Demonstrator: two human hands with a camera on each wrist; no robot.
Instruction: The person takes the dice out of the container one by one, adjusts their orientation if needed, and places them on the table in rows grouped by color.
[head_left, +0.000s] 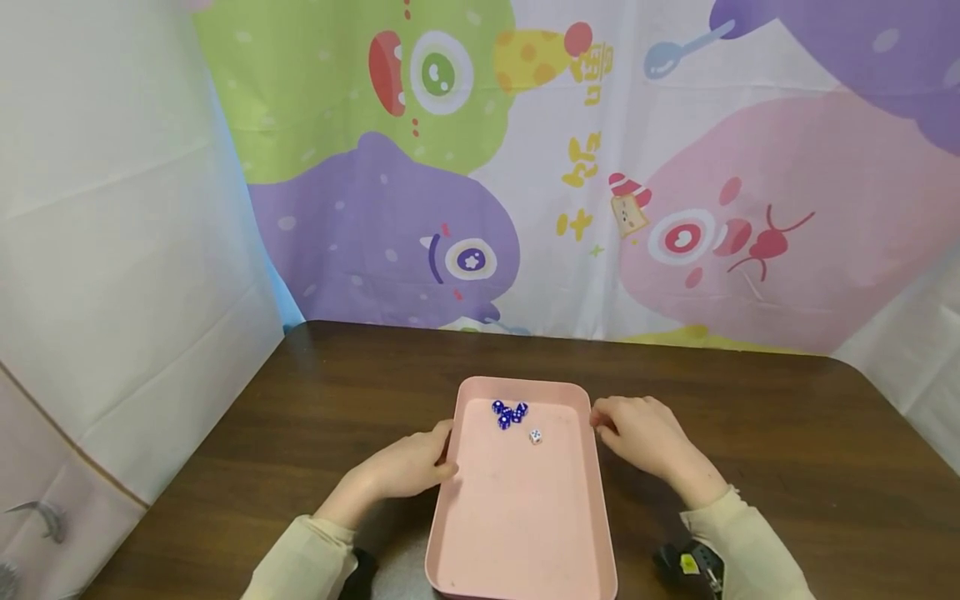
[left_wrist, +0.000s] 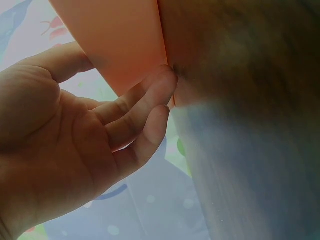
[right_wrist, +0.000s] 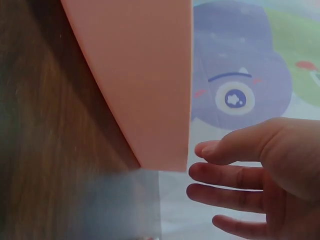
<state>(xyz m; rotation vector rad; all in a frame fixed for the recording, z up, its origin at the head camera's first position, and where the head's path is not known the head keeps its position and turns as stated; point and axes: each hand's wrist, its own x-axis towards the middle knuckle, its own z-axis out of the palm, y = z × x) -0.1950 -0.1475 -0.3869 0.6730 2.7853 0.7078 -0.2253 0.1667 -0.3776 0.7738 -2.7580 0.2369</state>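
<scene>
A pink rectangular tray (head_left: 525, 533) lies lengthwise before me on the table. Near its far end, several blue dice (head_left: 507, 414) sit in a cluster, with one white die (head_left: 536, 436) close by on the right. My left hand (head_left: 401, 467) grips the tray's left side: the thumb laps over the rim and the fingers (left_wrist: 162, 90) rest on the outer wall. Beside the far right rim is my right hand (head_left: 641, 433), holding nothing. Its fingers (right_wrist: 225, 195) are loosely bent, fingertips right at the tray's edge in the right wrist view.
The tray stands on a dark brown wooden table (head_left: 750, 433). Behind it hangs a cloth (head_left: 570, 275) printed with cartoon creatures, and a white cloth (head_left: 112, 208) covers the left side. A black device (head_left: 693, 567) shows beneath the right sleeve.
</scene>
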